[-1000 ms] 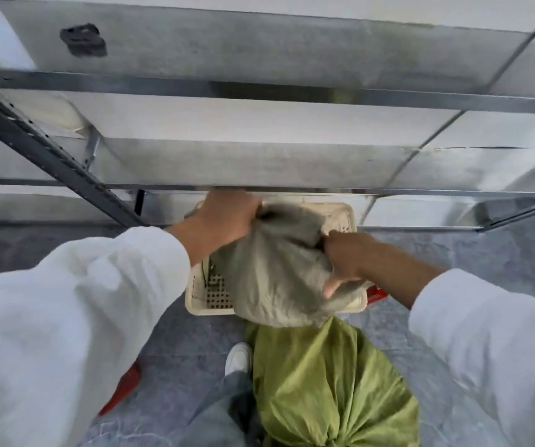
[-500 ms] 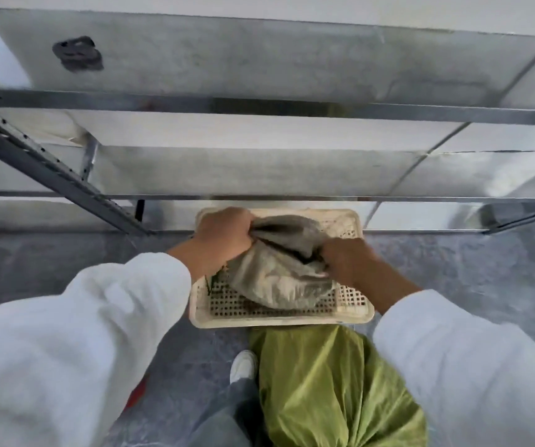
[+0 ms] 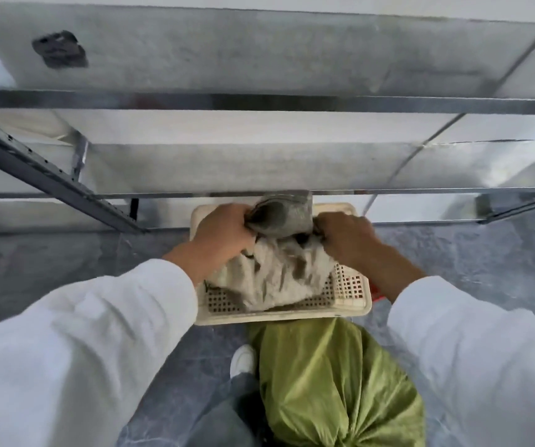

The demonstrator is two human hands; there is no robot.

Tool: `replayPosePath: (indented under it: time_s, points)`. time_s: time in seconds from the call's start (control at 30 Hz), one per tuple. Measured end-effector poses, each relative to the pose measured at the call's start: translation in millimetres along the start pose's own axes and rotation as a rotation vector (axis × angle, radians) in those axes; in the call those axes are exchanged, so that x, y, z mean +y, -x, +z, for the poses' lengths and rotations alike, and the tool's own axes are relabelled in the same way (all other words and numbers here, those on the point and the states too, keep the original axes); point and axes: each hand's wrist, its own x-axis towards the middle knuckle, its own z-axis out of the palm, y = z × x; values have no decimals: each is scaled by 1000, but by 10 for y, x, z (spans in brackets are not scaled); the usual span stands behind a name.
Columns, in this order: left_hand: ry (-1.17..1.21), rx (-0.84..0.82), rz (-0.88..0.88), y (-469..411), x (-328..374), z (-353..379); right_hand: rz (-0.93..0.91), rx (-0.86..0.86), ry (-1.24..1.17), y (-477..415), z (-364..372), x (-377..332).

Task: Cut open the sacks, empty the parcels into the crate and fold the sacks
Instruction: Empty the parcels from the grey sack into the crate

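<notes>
A crumpled grey woven sack (image 3: 275,275) hangs over a cream perforated plastic crate (image 3: 350,288) on the floor. My left hand (image 3: 224,230) grips the sack's upper left edge. My right hand (image 3: 346,235) grips its upper right edge. Between my hands a grey flap of the sack (image 3: 283,212) stands up at the far side of the crate. Whatever lies inside the crate is hidden by the sack. A full green sack (image 3: 330,382), tied at its near end, lies on the floor just in front of the crate.
Metal shelving (image 3: 259,101) with a slanted perforated upright (image 3: 43,172) stands right behind the crate. A white shoe (image 3: 243,359) and a grey trouser leg sit left of the green sack. Something red (image 3: 377,293) shows at the crate's right side. The floor is grey stone.
The sack has been bunched lower into the crate and my hands have come closer together at its top; a flap now stands up between them.
</notes>
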Motion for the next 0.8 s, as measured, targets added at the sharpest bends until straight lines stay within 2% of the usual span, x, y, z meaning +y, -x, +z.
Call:
replayPosePath:
  time_s: [0.07, 0.1, 0.13, 0.17, 0.2, 0.23, 0.27, 0.3, 0.37, 0.4, 0.43, 0.47, 0.5, 0.53, 0.57, 0.6, 0.63, 0.67, 0.7, 0.73, 0.77, 0.8]
  points:
    - [-27, -80, -45, -11, -80, -22, 302, 258, -148, -41, -53, 157]
    - [-44, -18, -21, 32, -88, -54, 361, 350, -171, 19, 6, 158]
    - [-77, 35, 16, 31, -127, -34, 313, 315, -141, 82, 121, 141]
    - [-56, -11, 36, 51, -146, -31, 193, 178, -45, 181, 281, 91]
    - [-141, -152, 114, 108, -104, -29, 70, -50, 34, 303, 448, 21]
    - [-63, -294, 93, 219, -55, -32, 18, -239, 61, 386, 540, -5]
    - [-57, -368, 59, 256, -33, -68, 53, -265, -14, 411, 487, 7]
    - [20, -338, -15, 240, -11, -170, 155, -168, -97, 337, 412, 61]
    - [13, -21, -7, 109, -79, -224, 347, 174, -319, 236, 143, 103]
    - [-7, 68, -25, 70, -105, -155, 407, 327, -359, 247, 80, 65]
    - [-50, 42, 24, 107, -73, -135, 410, 360, -367, 260, 30, -15]
    - [-118, -115, 108, 202, -25, -46, 302, 273, -279, 269, 52, -89]
    - [-142, -306, 137, 341, 14, 64, 166, 77, -192, 324, 138, -155]
    - [-132, -345, 121, 431, -14, 115, 115, -92, -134, 376, 180, -178]
    - [-31, -293, 11, 418, -65, 77, 171, -104, -135, 342, 142, -147]
    - [29, -101, -53, 353, -153, 81, 237, -43, -143, 269, 69, -76]
    - [126, 115, -127, 299, -236, 142, 297, 111, -210, 252, -12, -46]
    - [67, 176, -128, 286, -258, 196, 346, 245, -224, 243, 1, -19]
    - [-19, 113, -71, 329, -190, 209, 348, 292, -233, 261, 22, -64]
    - [-147, -67, 35, 423, -139, 289, 256, 226, -184, 275, 65, -118]
    - [-162, -207, 79, 512, -122, 345, 124, 62, -109, 350, 152, -182]
    - [-112, -225, 40, 533, -96, 295, 54, -58, -101, 418, 231, -195]
